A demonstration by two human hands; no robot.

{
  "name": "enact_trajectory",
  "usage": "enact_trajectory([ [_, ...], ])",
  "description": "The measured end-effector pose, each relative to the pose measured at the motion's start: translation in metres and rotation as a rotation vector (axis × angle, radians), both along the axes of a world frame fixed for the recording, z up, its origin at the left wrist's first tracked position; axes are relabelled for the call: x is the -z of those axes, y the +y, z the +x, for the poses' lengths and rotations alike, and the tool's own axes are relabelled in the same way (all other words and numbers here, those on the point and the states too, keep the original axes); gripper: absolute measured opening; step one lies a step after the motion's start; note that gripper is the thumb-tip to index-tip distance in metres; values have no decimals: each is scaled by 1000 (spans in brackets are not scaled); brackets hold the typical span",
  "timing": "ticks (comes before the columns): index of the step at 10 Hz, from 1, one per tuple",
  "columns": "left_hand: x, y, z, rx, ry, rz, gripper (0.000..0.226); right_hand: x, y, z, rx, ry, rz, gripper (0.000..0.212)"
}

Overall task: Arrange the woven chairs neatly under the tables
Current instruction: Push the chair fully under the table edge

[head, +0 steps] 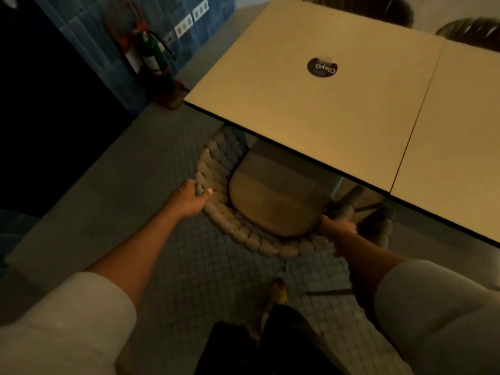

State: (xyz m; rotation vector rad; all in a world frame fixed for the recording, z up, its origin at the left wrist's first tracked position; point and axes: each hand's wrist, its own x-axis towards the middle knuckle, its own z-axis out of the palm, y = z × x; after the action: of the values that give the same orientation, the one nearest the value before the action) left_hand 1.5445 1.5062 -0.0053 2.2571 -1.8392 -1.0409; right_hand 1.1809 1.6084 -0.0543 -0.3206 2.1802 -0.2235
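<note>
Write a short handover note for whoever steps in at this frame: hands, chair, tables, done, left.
Left hand: gripping the woven chair backrest on its left side.
Right hand: gripping the backrest on its right.
Chair: seat cushion partly under the near table; backrest out past the edge.
Done: chair partly tucked.
Left: maybe push it further in and square it. Other chairs at the far side; their state is unclear.

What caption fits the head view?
Both hands, left and right, grip the woven chair half under the table.
</note>
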Motion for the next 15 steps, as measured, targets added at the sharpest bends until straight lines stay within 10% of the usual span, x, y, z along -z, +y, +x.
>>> enact_trajectory([
  [7, 110, -145, 52, 177, 22, 110, 78, 80, -19, 80, 485, 212, 86, 111],
  [15, 168, -120, 98, -89, 117, 339, 63, 100, 6, 97, 469, 94, -75, 106],
])
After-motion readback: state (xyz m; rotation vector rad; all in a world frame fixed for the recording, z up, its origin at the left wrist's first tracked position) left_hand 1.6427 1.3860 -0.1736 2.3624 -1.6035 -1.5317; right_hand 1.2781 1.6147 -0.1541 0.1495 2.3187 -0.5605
